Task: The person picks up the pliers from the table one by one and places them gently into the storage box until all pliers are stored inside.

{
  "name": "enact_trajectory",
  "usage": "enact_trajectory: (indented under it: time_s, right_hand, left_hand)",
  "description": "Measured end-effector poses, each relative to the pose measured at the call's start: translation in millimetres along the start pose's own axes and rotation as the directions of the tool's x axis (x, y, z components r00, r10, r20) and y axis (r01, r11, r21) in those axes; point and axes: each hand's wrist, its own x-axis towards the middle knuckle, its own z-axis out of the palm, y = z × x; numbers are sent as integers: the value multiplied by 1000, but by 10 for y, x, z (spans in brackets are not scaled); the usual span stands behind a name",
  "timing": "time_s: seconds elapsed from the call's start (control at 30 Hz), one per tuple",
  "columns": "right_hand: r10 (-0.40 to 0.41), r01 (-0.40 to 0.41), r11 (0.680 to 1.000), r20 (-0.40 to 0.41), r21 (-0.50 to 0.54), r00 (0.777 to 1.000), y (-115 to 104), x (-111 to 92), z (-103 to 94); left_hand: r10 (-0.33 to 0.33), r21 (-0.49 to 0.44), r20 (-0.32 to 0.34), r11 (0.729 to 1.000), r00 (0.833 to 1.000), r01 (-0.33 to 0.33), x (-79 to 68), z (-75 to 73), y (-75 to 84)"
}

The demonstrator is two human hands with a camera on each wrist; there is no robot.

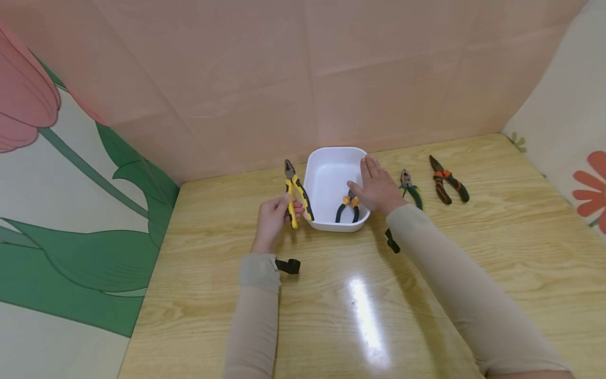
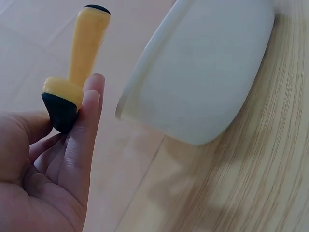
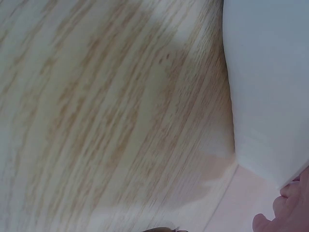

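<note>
My left hand [image 1: 273, 218] grips yellow-and-black pliers [image 1: 303, 195] by one handle. Their jaws point up and the handles are spread, just left of a white plastic tub [image 1: 331, 227]. The left wrist view shows the thumb and fingers closed around a handle [image 2: 89, 43], beside the tub's outer wall [image 2: 207, 63]. Over the tub's right rim lies my right hand [image 1: 377, 190], its fingers straight and thumb spread inward; its fingertips [image 3: 277, 212] show near the rim in the right wrist view. Smaller pliers [image 1: 351, 199] with black-and-orange handles lie inside the tub, close under the right thumb.
Green-handled pliers [image 1: 406, 180] lie right of the tub, partly hidden by my right hand and sleeve. Farther right are long-nosed pliers [image 1: 439, 173] with black-and-orange handles. A pinkish covered wall [image 1: 236, 105] rises behind the wooden table [image 1: 199, 252].
</note>
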Motion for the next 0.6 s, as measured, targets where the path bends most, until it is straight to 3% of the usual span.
enact_trajectory:
  time_s: [0.6]
  right_hand:
    - [-12, 11, 1000, -14, -15, 1000, 19, 1, 18]
  left_hand:
    - [-26, 61, 35, 998, 999, 24, 104, 220, 116]
